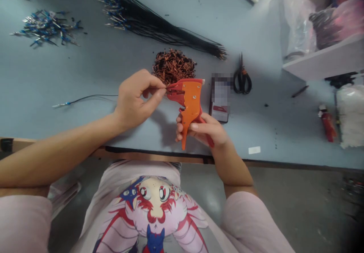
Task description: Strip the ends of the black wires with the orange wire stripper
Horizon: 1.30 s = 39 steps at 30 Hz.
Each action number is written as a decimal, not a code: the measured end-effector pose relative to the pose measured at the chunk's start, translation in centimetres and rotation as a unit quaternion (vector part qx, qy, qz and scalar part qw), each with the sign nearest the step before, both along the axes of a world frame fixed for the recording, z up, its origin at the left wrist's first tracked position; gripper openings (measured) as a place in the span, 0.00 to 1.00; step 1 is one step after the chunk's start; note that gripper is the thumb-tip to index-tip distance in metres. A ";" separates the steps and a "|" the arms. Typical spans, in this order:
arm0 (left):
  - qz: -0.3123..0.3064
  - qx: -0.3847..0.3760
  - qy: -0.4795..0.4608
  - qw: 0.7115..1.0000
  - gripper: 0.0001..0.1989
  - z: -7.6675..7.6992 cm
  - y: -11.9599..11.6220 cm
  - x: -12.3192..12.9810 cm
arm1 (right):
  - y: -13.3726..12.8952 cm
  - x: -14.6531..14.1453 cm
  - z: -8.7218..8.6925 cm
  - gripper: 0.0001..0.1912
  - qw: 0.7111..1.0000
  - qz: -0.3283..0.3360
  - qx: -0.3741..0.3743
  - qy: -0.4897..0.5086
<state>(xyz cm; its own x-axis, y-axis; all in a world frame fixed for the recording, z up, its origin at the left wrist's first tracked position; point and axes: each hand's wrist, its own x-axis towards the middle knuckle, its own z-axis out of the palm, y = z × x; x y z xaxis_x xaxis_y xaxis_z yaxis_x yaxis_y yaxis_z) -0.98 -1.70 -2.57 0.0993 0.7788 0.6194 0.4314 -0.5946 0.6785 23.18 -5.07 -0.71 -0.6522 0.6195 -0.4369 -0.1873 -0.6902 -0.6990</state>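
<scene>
My right hand point(203, 128) is wrapped round the handles of an orange and red wire stripper point(192, 98), its jaws pointing left. Between thumb and forefinger, my left hand point(139, 97) pinches a thin black wire point(95, 95) close to those jaws. The wire runs out leftward behind the hand and ends in a blue-collared metal terminal point(61, 104) on the table. Whether the wire's tip sits inside the jaws is too small to tell. Just behind the stripper lies a heap of copper and black wire scraps point(174, 65).
A bundle of black wires point(159, 23) with blue terminals stretches across the back, and loose blue terminals point(48, 27) lie at left. Right of the stripper are a phone point(220, 101) and black-handled scissors point(242, 80). Plastic bags point(300, 21) stand on a shelf point(324, 55) at right.
</scene>
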 end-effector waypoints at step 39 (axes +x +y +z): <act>-0.017 -0.022 0.059 0.998 0.06 -0.1 -0.1 0.2 | 0.0 -0.6 0.4 0.17 0.998 0.018 0.066 -0.009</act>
<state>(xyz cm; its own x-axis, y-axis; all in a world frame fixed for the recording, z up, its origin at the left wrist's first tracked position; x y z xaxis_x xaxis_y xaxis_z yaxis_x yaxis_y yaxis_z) -0.78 -1.80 -2.64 0.1957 0.8001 0.5670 0.4907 -0.5805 0.6498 22.57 -5.10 -0.32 -0.6675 0.6489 -0.3652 -0.1507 -0.5980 -0.7872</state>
